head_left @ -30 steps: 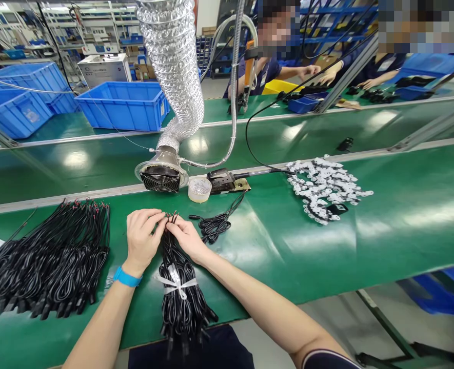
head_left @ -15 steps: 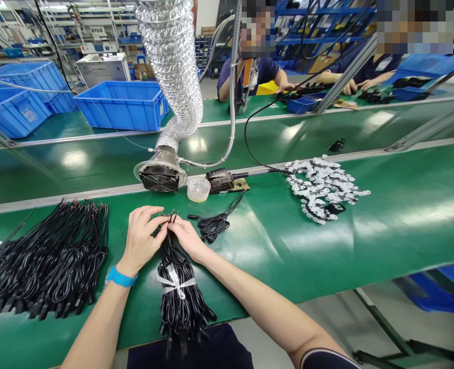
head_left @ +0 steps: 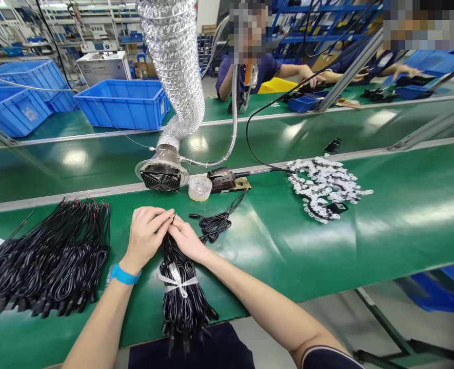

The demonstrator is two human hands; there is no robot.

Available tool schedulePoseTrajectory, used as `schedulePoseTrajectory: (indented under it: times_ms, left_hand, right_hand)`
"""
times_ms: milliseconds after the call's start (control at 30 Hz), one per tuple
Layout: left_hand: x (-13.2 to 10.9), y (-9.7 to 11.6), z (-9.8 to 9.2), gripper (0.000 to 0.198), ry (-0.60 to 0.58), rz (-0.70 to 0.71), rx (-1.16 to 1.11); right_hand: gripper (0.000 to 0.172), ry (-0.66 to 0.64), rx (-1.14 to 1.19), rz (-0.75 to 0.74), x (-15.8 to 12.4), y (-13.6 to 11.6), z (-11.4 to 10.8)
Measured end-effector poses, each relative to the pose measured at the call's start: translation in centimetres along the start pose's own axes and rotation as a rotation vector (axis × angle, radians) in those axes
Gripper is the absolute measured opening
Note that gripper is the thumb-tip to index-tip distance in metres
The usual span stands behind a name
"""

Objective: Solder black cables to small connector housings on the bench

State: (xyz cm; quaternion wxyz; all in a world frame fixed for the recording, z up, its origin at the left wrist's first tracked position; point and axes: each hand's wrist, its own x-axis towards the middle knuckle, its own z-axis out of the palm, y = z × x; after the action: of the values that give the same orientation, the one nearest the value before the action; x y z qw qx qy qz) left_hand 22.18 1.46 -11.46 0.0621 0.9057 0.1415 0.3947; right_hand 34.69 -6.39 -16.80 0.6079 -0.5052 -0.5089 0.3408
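Observation:
A bundle of black cables (head_left: 184,307), tied round its middle with a white strip (head_left: 178,283), lies on the green bench in front of me. At its far end, my left hand (head_left: 146,233) and my right hand (head_left: 186,237) meet with fingertips closed on the thin cable ends. My fingers cover most of those ends; one dark tip shows between them. Just right of my right hand lies a coiled black cable (head_left: 214,224) on its own. To the left of my left hand spreads a large pile of black cables (head_left: 57,261) with reddish wire tips.
Behind my hands stand a fume extractor fan (head_left: 161,177) on a silver duct (head_left: 176,66), a round tub (head_left: 199,188) and a dark metal holder (head_left: 221,179). White-and-black small parts (head_left: 322,187) lie right. Blue bins (head_left: 122,105) and two co-workers are across the divider.
My fingertips have closed further over the cable ends, hiding the reddish tips that showed before. Across the bench, a co-worker's arm has stretched out to the right.

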Motion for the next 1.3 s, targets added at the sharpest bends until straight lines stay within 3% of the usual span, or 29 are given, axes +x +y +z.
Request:
schedulePoseTrajectory:
  times_ms: [333,567,1100,1300]
  left_hand:
    - [-1.0,-0.7,-0.1,0.045,0.025,0.241,0.284]
    - [-1.1,-1.1,0.0,0.048,0.047,0.314,0.345]
    - [-1.3,-1.9,0.2,0.046,0.075,0.218,0.289]
    - [-1.0,-1.7,0.3,0.031,0.115,0.223,0.281]
  right_hand:
    - [0.026,-0.02,-0.003,-0.008,0.0,0.2,0.2]
    - [0.029,-0.037,0.013,-0.025,0.0,-0.2,0.1]
    - [0.028,0.004,-0.042,0.016,0.0,-0.3,-0.1]
    - [0.029,0.006,-0.029,0.002,0.1,-0.4,-0.1]
